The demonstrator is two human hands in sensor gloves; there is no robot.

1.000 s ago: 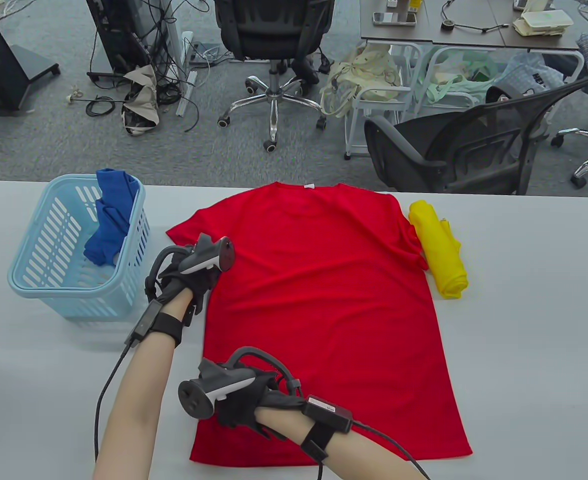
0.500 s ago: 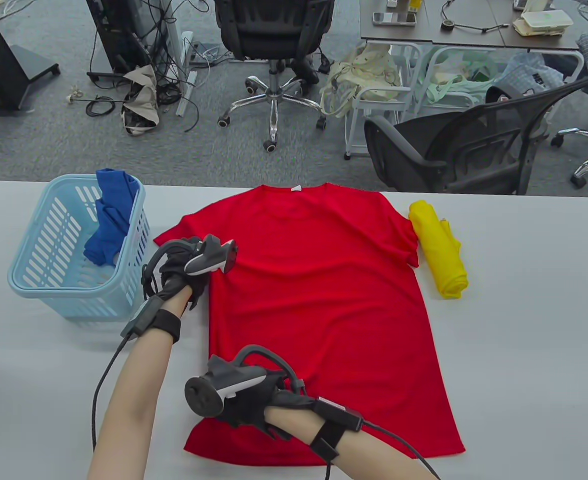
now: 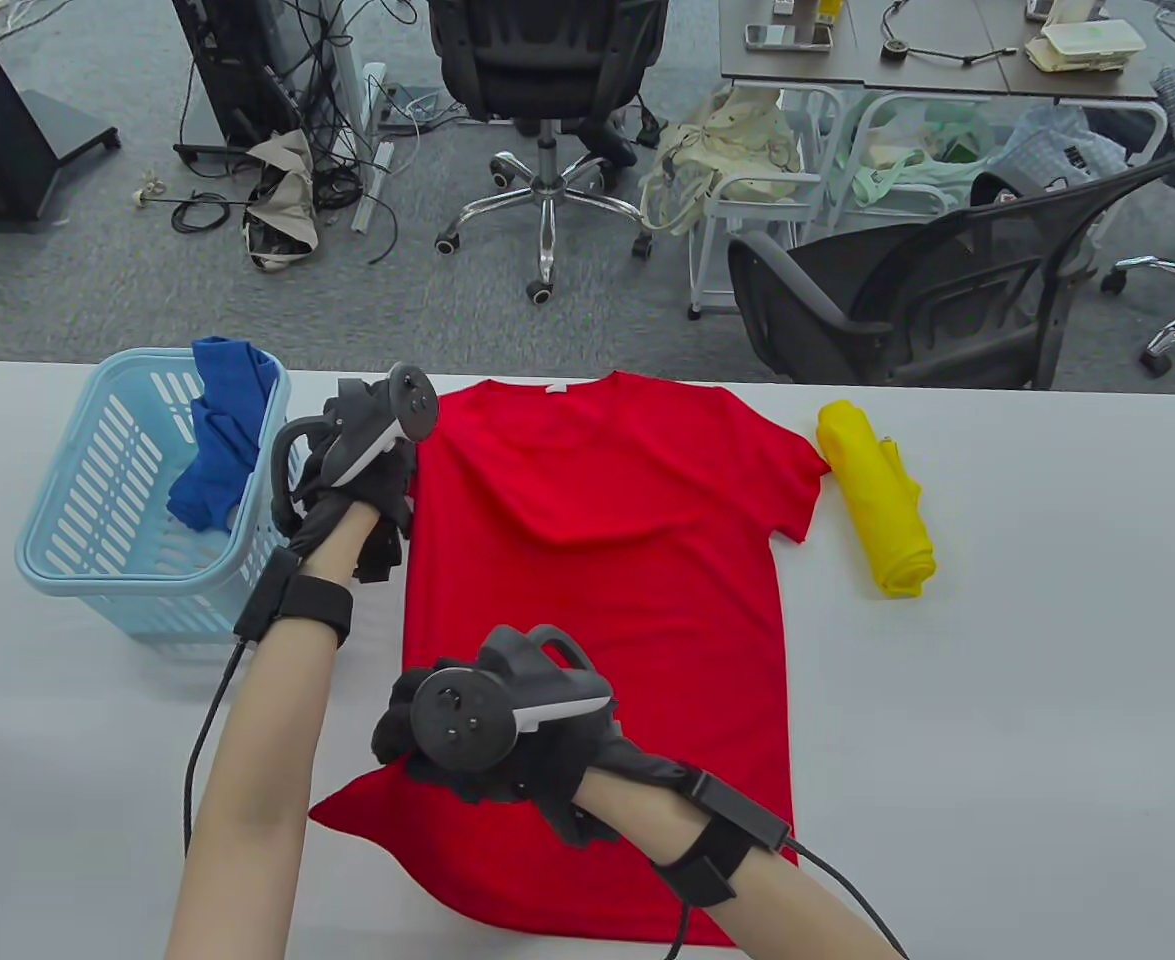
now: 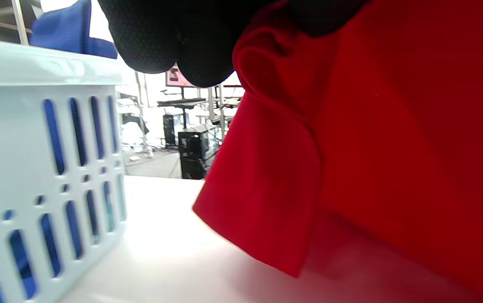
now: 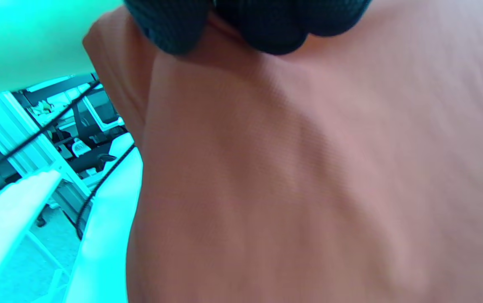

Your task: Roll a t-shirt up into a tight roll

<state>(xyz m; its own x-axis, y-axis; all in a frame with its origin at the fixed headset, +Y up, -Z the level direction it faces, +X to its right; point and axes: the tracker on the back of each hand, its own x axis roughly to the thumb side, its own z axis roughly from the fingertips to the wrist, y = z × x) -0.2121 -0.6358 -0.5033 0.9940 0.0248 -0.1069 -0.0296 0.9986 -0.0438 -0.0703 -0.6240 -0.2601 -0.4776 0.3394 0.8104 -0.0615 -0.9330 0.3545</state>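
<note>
The red t-shirt (image 3: 627, 560) lies on the white table (image 3: 1027, 650), collar at the far edge. My left hand (image 3: 362, 500) grips its left sleeve and shoulder edge beside the basket and holds it off the table. In the left wrist view the gloved fingers (image 4: 174, 38) bunch the red cloth (image 4: 351, 147), and the sleeve hangs down. My right hand (image 3: 467, 760) grips the shirt's lower left side edge and lifts it. In the right wrist view the fingers (image 5: 258, 21) pinch the cloth (image 5: 309, 189). The shirt's right half lies flat.
A light blue basket (image 3: 137, 500) with a blue garment (image 3: 222, 440) stands at the table's left, close to my left hand; it also shows in the left wrist view (image 4: 35, 147). A rolled yellow garment (image 3: 877, 500) lies just right of the shirt's right sleeve. Office chairs stand beyond the table.
Both hands have lifted the shirt's left side off the table. My left hand moved toward the far edge. The shirt slid left, and its right sleeve drew away from the yellow roll.
</note>
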